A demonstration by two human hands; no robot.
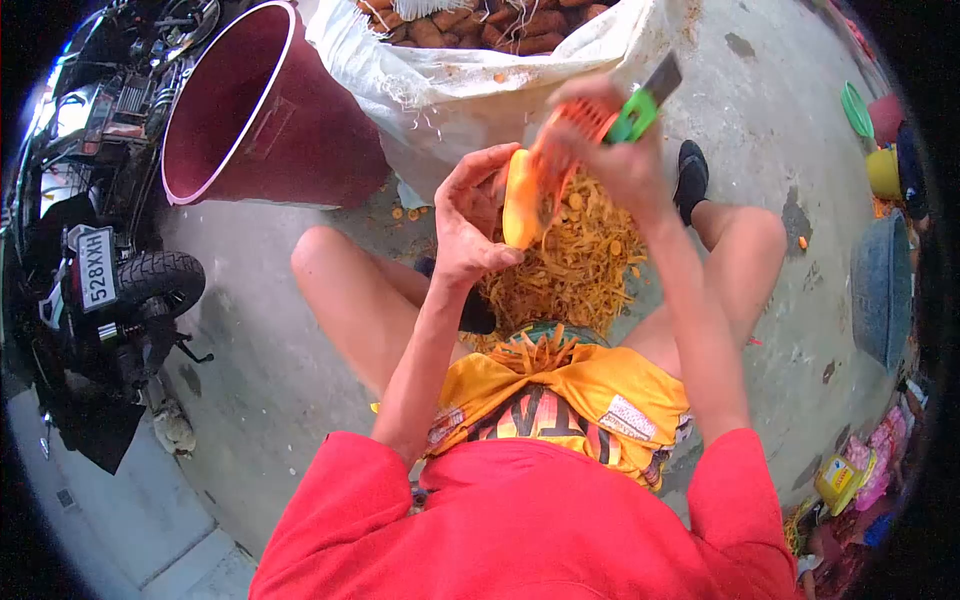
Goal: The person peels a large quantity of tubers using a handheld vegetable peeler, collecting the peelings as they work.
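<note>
My left hand (470, 215) grips an orange, partly peeled carrot (520, 200) held upright in front of me. My right hand (610, 150) holds a green-handled peeler (640, 105) with its blade against the upper part of the carrot. Below both hands, a heap of orange peelings (575, 265) lies on the ground between my knees. A few peelings rest on my yellow shorts (560, 395).
A white sack (450, 75) full of unpeeled carrots stands in front. A maroon bucket (255, 110) lies tilted at the left of it. A motorcycle (100, 250) is parked at far left. Coloured containers and toys sit at the right edge on the concrete floor.
</note>
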